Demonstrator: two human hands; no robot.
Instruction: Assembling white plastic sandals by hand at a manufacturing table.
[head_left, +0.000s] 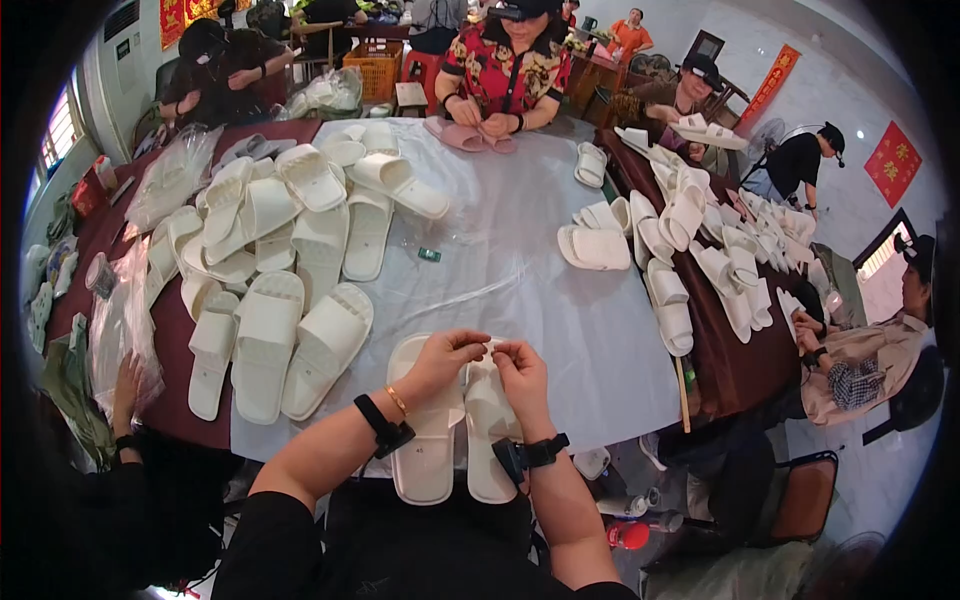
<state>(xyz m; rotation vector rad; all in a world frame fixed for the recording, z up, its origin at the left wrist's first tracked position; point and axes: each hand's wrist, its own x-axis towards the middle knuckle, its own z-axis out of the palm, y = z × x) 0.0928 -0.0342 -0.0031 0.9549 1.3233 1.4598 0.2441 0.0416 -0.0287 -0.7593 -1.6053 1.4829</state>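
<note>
A pair of white slide slippers lies side by side in front of me at the table's near edge: the left slipper and the right slipper. Above their far ends, my left hand and my right hand meet with fingertips pinched close together. Whatever sits between the fingertips is too small to make out. My right hand hovers over the right slipper's strap and partly covers it. My left wrist and hand hide part of the left slipper.
A heap of white slippers spreads over the table's left side. More white slippers lie at the right. Plastic bags rest at the far left, beside another person's hand. Across the table, a person handles pink slippers. A small green packet lies mid-table.
</note>
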